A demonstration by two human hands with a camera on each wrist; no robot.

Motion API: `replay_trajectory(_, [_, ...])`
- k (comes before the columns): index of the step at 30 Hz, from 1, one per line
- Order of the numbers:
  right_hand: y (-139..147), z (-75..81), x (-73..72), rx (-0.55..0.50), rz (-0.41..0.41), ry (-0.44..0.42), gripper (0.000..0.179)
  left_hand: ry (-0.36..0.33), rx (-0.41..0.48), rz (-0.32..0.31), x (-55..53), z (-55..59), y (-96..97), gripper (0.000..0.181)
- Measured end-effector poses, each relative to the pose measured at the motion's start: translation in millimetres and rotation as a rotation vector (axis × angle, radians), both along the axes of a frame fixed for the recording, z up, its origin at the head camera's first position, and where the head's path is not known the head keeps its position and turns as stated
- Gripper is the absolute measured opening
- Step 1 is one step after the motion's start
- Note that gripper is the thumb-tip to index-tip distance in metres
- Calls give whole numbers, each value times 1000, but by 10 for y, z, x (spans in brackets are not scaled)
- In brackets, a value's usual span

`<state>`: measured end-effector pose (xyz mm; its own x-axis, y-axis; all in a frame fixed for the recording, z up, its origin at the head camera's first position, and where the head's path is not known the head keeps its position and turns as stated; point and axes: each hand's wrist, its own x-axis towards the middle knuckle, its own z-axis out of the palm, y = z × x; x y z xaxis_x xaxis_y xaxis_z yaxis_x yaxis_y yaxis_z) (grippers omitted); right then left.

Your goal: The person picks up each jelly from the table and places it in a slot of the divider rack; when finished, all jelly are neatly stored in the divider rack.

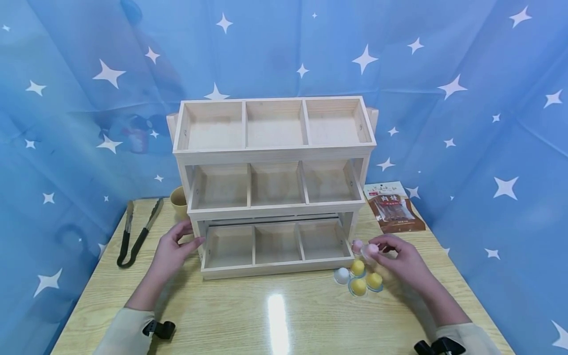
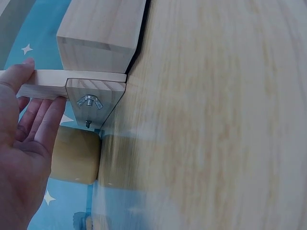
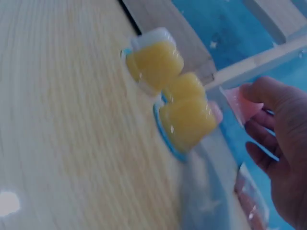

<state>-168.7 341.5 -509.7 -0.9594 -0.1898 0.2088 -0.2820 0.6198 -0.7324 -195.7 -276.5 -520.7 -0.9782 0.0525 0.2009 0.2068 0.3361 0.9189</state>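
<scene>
Sleeves point(image 1: 126, 331) cut by the bottom edge; tabletop point(image 1: 235, 315) stretches between them.
Right of centre, the right hand point(image 1: 399, 259) pinches a pink cup point(image 1: 372, 250), partly covered; at left, the left hand point(image 1: 174, 250) grips the wooden rack point(image 1: 277, 210), fingertips partly hidden; behind, a tan cup point(image 1: 178, 202) is half visible.

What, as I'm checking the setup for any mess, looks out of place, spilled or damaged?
Nothing stands out as spilled or damaged. The rack stands upright and the tongs lie to its left. Mildly odd, perhaps: the yellow cups near its right front corner rest wide rim down, as if upside down.
</scene>
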Motion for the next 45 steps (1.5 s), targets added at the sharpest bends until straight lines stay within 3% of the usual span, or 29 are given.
replay_trajectory(8, [-271, 115, -36, -78, 68, 146, 28, -16, 6, 3, -1, -8, 5, 47])
replay_trajectory(15, [-603, 170, -61, -178, 88, 191, 27, -52, -8, 17, 3, -3, 11, 49])
replay_trajectory(21, [-898, 127, -105, -240, 94, 219, 27, -68, -7, 16, -16, -10, 13, 47])
replay_trajectory(30, [-1326, 122, -137, -269, 151, 167, 29, -49, -24, 17, -26, -26, 9, 46])
replay_trajectory(39, [-1822, 72, -160, -310, 208, 176, 28, -58, -19, 32, -22, -24, 0, 46])
replay_trajectory(45, [-2157, 68, -162, -368, 228, 95, 27, -58, -16, 29, -29, -43, 2, 46])
